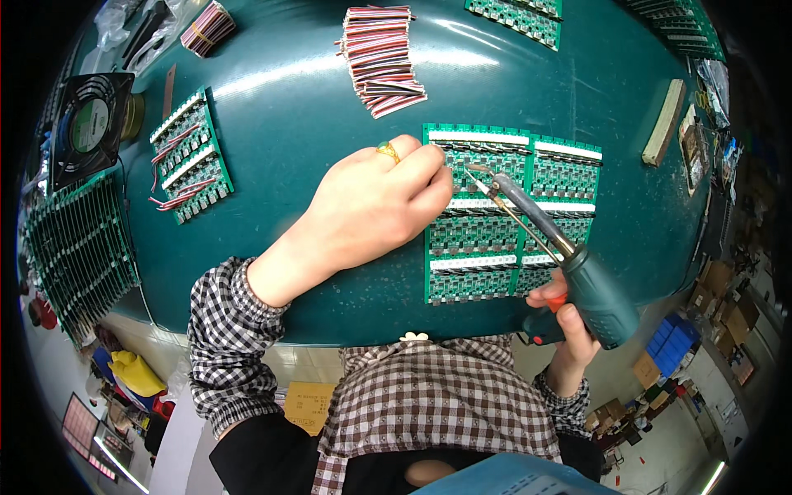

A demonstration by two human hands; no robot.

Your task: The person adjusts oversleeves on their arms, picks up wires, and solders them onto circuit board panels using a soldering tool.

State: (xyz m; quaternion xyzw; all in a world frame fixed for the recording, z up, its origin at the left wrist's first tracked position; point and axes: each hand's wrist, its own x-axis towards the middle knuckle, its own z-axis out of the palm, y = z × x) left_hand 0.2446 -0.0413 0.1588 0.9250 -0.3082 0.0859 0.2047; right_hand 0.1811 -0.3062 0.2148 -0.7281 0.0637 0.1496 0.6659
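Note:
My right hand [569, 326] is wrapped round the handle of a dark green soldering gun [601, 297] with a red-orange trigger. The gun's long metal barrel points up and left, and its tip is over the upper left part of a green circuit board panel [477, 239]. Thin metal tubing runs alongside the barrel. My left hand [371, 202], with a ring on one finger, is closed at the panel's upper left edge, close to the tip. Its fingertips are turned away, so whatever they pinch is hidden. White connector strips cross the panel in rows.
Bundled red, white and black wires [379, 58] lie at the far middle. A board with wires attached [191, 157] is at left, near a black fan [91, 124] and a rack of boards [78, 247]. A wooden bar [664, 122] lies at right.

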